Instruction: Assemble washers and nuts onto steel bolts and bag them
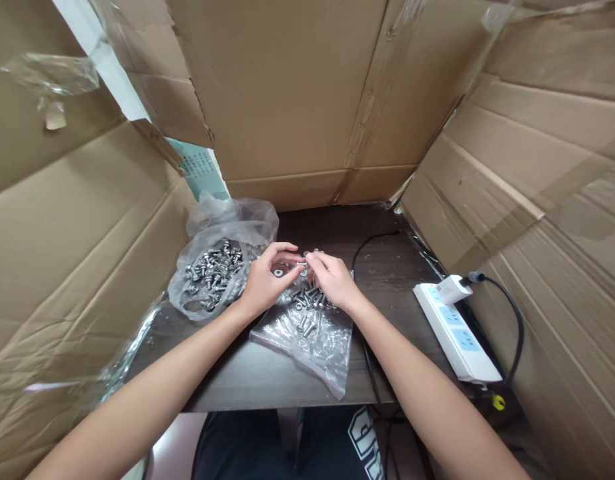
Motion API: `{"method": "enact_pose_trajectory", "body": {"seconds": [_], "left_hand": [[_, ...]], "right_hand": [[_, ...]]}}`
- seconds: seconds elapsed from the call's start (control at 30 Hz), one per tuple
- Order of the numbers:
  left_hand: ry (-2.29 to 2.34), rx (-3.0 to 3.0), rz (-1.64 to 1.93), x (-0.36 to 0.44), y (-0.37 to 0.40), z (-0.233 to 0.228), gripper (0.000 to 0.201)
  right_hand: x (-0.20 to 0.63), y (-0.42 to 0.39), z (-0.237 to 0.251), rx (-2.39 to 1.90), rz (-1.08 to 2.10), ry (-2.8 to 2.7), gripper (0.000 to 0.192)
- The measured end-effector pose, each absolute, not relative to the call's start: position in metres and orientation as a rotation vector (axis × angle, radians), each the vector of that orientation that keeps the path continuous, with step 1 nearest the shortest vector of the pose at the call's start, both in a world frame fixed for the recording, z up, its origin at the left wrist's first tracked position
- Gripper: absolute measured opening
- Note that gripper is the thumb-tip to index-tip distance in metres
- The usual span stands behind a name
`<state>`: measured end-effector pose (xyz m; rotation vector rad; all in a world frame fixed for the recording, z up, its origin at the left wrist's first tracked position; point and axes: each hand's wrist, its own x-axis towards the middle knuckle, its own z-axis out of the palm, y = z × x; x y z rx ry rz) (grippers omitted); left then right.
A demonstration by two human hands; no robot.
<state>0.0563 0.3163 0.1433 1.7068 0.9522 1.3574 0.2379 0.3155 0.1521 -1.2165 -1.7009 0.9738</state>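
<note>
Left hand [264,283], right hand [332,280] together, pinching one bolt [301,265] over flat bag [312,333]. Few bolts bagged; full bag [215,270] at left remaining.

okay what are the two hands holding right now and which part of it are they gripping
Both the left hand and the right hand pinch one small metal bolt between their fingertips, above the flat plastic bag. Which end each hand grips is too small to tell.
</note>
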Motion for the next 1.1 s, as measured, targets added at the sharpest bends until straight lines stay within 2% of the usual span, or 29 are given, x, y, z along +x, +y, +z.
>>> {"method": "enact_pose_trajectory", "body": {"seconds": [0.07,0.13,0.23,0.33,0.47,0.57,0.67,0.8,0.87,0.93,0.97,1.03,1.1], "left_hand": [[0.963,1.703,1.367,0.0560,0.3166,0.1429,0.037],[0.961,1.702,1.363,0.0563,0.3167,0.1422,0.037],[0.933,1.708,1.342,0.0574,0.3162,0.1409,0.038],[0.931,1.701,1.359,0.0573,0.3160,0.1409,0.037],[0.978,1.754,1.370,0.0551,0.3171,0.1422,0.034],[1.006,1.796,1.343,0.0546,0.3173,0.1428,0.034],[1.008,1.792,1.329,0.0553,0.3168,0.1429,0.034],[0.987,1.771,1.348,0.0556,0.3164,0.1416,0.034],[0.958,1.769,1.352,0.0556,0.3166,0.1405,0.035],[0.939,1.771,1.355,0.0557,0.3171,0.1392,0.036],[0.938,1.771,1.361,0.0557,0.3174,0.1386,0.036],[0.943,1.765,1.379,0.0556,0.3180,0.1375,0.036],[0.940,1.759,1.394,0.0555,0.3186,0.1366,0.035]], "right_hand": [[0.2368,0.3145,0.1519,-1.113,1.024,-1.660,0.030],[0.2364,0.3141,0.1517,-1.104,1.021,-1.671,0.028],[0.2376,0.3148,0.1526,-1.187,0.951,-1.676,0.040],[0.2386,0.3157,0.1552,-1.083,1.140,-1.577,0.031],[0.2378,0.3160,0.1566,-0.994,1.285,-1.534,0.039],[0.2377,0.3173,0.1535,-1.086,1.190,-1.543,0.034],[0.2393,0.3191,0.1512,-1.172,1.085,-1.535,0.040],[0.2420,0.3197,0.1533,-1.044,1.178,-1.538,0.049],[0.2425,0.3192,0.1537,-1.121,1.151,-1.619,0.040],[0.2423,0.3188,0.1531,-1.263,1.051,-1.638,0.054],[0.2420,0.3186,0.1527,-1.278,1.023,-1.617,0.055],[0.2414,0.3183,0.1524,-1.190,1.062,-1.585,0.043],[0.2412,0.3178,0.1529,-1.096,1.121,-1.613,0.042]]}}
